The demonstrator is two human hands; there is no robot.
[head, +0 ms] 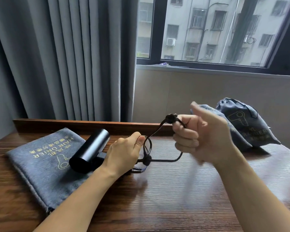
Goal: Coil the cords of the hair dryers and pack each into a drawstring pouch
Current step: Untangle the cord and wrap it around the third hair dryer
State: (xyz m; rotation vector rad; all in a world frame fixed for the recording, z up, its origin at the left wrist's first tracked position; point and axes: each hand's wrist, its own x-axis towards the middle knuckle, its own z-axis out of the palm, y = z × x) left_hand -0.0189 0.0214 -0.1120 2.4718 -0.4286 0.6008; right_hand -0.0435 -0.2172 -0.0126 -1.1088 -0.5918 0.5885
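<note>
The flat grey felt drawstring pouch (45, 158) reads "HAIR DRIER" in gold; the filled grey pouch (248, 124) shows only "RIER".

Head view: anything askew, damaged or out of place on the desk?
Nothing stands out. The hair dryer lies partly on the flat pouch, its cord mid-coil between the left hand and right hand. Two filled pouches lean at the desk's right rear. The right hand is motion-blurred.
</note>
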